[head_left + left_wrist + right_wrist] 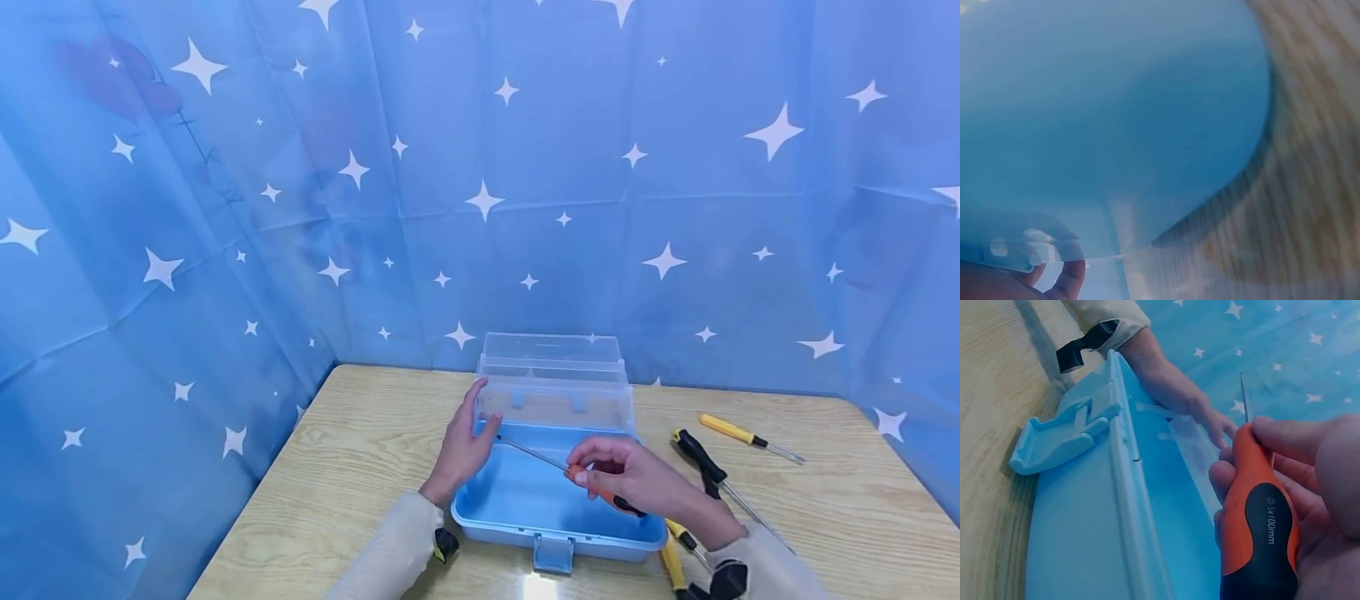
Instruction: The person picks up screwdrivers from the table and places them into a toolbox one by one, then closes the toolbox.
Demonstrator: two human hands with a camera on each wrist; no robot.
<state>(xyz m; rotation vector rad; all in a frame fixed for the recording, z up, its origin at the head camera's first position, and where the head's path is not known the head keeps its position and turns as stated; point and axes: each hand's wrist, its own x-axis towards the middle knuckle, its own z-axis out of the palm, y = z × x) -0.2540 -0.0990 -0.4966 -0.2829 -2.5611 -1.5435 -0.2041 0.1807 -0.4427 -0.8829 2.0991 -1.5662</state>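
Note:
My right hand (pixel 626 475) grips a screwdriver by its orange and black handle (pixel 1244 487), thumb and fingers near the handle's front end. The metal shaft (pixel 532 453) points left over a light blue toolbox (pixel 502 533), whose inside shows bare blue plastic. At the box's left side is my left hand (pixel 461 446), thumb and index finger spread beside the raised clear lid (pixel 555 375). The screwdriver's tip lies close to the left thumb in the head view. In the left wrist view, only a few fingers (pixel 1072 278) show at the lower left.
Right of the box lie a yellow screwdriver (pixel 727 429), a black-handled screwdriver (pixel 697 454) and other yellow-handled tools (pixel 673 567), partly behind the right wrist. The box's front latch (pixel 553 554) hangs down. A blue star-patterned curtain (pixel 480 167) borders the wooden table (pixel 315 483).

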